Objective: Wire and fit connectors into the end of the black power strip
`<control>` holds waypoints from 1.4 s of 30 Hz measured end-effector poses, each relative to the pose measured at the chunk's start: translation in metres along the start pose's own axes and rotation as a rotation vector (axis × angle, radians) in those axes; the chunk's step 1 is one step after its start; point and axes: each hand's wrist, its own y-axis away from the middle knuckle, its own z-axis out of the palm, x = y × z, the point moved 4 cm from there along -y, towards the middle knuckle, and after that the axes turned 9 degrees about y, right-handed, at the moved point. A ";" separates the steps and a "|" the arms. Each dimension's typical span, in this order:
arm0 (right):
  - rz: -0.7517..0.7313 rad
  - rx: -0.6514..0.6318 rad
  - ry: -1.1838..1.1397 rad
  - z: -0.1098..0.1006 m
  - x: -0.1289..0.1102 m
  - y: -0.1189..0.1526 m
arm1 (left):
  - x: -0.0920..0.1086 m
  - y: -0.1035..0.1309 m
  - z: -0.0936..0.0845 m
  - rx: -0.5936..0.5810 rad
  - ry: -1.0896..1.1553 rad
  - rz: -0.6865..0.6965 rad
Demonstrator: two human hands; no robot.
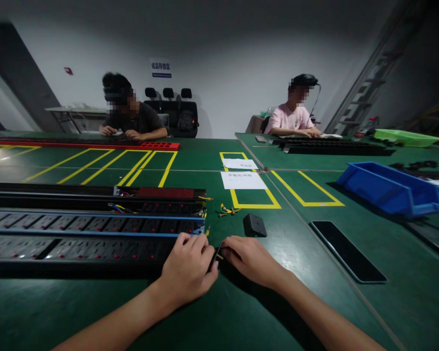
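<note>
My left hand [190, 265] is closed at the right end of the nearest black socket strip [106, 248], its fingers around a small dark piece at the strip's end. Close beside it on the right, my right hand [247, 258] has its fingers bent together at the same piece, near a short yellowish wire; what its fingertips hold is too small to make out. Behind the nearest strip lies a blue-edged socket strip [95, 224], and past that an open black housing [76, 199] with loose wires. A black block [255, 225] and yellow wires [227, 210] lie beyond my hands.
A phone [347, 251] lies at the right, with a blue bin [391, 190] behind it. White paper sheets [243, 181] lie on the green table [292, 302] within yellow tape. Two people sit across the table, near a red rail [161, 146] and black strips [332, 147].
</note>
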 end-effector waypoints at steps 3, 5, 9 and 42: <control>-0.021 -0.009 0.004 0.001 0.000 0.001 | 0.000 0.000 0.000 -0.001 0.001 0.007; -0.026 -0.009 0.004 0.001 0.000 0.002 | 0.000 0.001 0.000 -0.009 0.003 0.009; -0.025 -0.018 0.018 0.002 0.000 0.002 | 0.000 0.001 0.001 -0.021 0.009 0.015; 0.203 -0.020 0.167 -0.004 0.016 0.003 | -0.001 0.002 0.001 0.027 0.063 -0.021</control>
